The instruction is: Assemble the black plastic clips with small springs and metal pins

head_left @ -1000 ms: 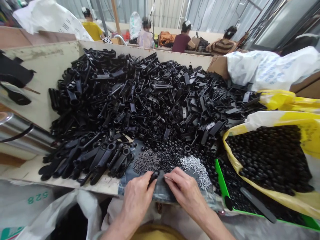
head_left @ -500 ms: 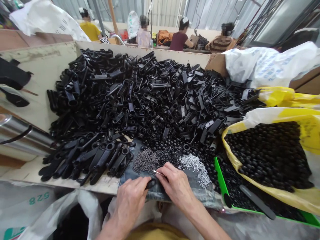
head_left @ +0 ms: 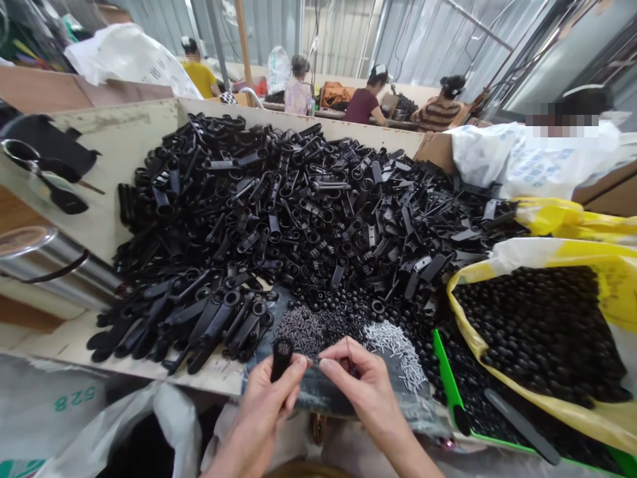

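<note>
Compared with half a second ago, my left hand (head_left: pixel 271 395) turns the black piece (head_left: pixel 282 355) from lying low to nearly upright, so its round end faces upward, left of the lower middle of the frame; its fingers are closed around this piece, with the thumb reaching to the right; my right hand (head_left: pixel 363 378) is drawn a little back toward the right, and its thumb and forefinger are bent close together near my left thumb; a thin dark thing shows among these fingers, but I cannot tell what they pinch, or if they pinch at all; I judge that this turning leaves the round end easier to reach.

About the containers: the pale box wall (head_left: pixel 144 133) at upper left stands behind the big heap of black parts (head_left: pixel 279 212); at right, the yellow-and-white bag (head_left: pixel 567 249) is open and holds many black balls; beside it, the green tray (head_left: pixel 444 368) carries small black pieces, with a dark flat strip (head_left: pixel 522 425) lying across; at lower left, the white sack (head_left: pixel 182 418) gapes, its inside too dark to read; just beyond my fingers, brownish bits (head_left: pixel 298 328) and silvery pins (head_left: pixel 398 348) lie in loose heaps, in no container of their own.
</note>
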{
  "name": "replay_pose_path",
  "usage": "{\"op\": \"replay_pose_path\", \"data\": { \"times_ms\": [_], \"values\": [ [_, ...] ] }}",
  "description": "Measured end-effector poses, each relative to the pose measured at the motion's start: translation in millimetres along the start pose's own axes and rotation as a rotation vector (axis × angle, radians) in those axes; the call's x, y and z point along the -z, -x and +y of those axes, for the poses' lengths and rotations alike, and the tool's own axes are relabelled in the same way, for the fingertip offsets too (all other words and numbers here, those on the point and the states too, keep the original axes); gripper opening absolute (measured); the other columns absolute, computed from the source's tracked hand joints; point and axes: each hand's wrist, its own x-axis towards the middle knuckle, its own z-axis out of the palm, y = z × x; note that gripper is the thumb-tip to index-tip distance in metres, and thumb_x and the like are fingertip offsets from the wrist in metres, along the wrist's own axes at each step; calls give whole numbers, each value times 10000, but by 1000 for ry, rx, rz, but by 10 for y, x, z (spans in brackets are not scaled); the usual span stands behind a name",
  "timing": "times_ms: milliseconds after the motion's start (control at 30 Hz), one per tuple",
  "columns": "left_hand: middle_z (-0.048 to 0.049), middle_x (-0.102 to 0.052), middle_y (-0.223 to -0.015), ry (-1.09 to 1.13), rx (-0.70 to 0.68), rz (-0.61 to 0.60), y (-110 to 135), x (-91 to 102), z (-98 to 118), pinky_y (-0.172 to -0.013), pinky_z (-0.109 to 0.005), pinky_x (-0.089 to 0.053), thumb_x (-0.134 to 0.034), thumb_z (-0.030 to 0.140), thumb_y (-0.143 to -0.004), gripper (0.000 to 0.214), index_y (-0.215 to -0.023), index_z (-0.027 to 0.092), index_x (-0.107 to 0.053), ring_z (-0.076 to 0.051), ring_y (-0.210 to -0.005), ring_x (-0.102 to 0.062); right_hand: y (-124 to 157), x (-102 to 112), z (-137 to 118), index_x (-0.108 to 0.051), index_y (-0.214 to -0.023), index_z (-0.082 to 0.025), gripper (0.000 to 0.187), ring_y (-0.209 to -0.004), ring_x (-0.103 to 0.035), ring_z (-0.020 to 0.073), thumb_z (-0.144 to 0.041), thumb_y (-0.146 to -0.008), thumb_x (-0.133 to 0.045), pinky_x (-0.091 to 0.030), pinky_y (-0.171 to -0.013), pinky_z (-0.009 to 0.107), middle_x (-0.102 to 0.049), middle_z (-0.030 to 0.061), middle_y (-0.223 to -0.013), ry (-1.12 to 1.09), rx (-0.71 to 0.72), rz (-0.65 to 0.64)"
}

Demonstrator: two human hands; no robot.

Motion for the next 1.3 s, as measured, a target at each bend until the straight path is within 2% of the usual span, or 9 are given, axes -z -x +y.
{"op": "replay_pose_path", "data": {
  "times_ms": [100,300,500,600,767,900,1000,1167,1300],
  "values": [
    [129,-341,-496,102,54,-27,73,-58,55,-451,-159,-152,-873,617,-627,531,-755,191,-582,-48,-480,-191,25,-57,-23,-789,-839,-230,167,-653,-514,154,-370,-889,-715,-414,-602,265,-619,7,-751,-84,4,27],
    [120,-366,-493,106,82,4,134,-131,58,-470,-148,-169,-865,645,-619,573,-716,204,-511,-51,-496,-202,42,-117,8,-795,-828,-236,151,-657,-518,157,-362,-880,-730,-422,-613,266,-639,10,-748,-126,24,41],
    [121,-390,-454,48,35,54,138,-137,12,-460,-171,-142,-861,607,-643,520,-816,183,-616,-47,-463,-231,68,-87,0,-799,-832,-231,137,-631,-524,151,-309,-909,-717,-394,-566,258,-647,13,-739,-53,102,17],
    [128,-383,-412,24,14,29,118,-123,21,-442,-185,-129,-883,584,-610,516,-792,167,-640,-38,-427,-221,92,-60,-7,-804,-842,-226,132,-646,-563,154,-282,-917,-711,-400,-563,253,-648,15,-730,-8,164,-14],
    [138,-407,-405,267,180,-14,81,-140,6,-416,-181,-143,-961,484,-485,525,-715,181,-598,-16,-384,-215,122,-52,28,-796,-884,-226,98,-591,-543,131,-260,-918,-710,-415,-536,229,-658,-2,-720,30,170,41],
    [132,-443,-375,446,330,-32,71,-166,-38,-403,-178,-173,-994,370,-436,554,-606,204,-494,-3,-330,-244,151,-37,79,-780,-923,-221,84,-615,-588,132,-208,-928,-697,-432,-538,221,-702,9,-770,74,286,50],
    [127,-448,-369,489,392,-56,76,-170,-71,-399,-177,-163,-995,322,-455,531,-603,198,-501,-6,-319,-263,180,1,101,-757,-960,-211,83,-605,-590,131,-170,-926,-694,-440,-538,225,-713,12,-784,134,355,24],
    [95,-486,-411,452,381,-139,101,-156,-95,-433,-186,-210,-928,321,-607,462,-584,191,-485,-18,-352,-313,204,65,99,-713,-937,-193,61,-621,-596,140,-152,-923,-669,-449,-560,234,-673,8,-749,217,399,6],
    [48,-597,-534,353,359,-226,157,-112,-49,-491,-204,-259,-790,248,-673,215,-806,171,-640,-43,-419,-372,202,102,108,-686,-898,-195,37,-537,-527,124,-192,-918,-656,-404,-483,223,-573,-23,-683,198,316,41]
  ]
}}
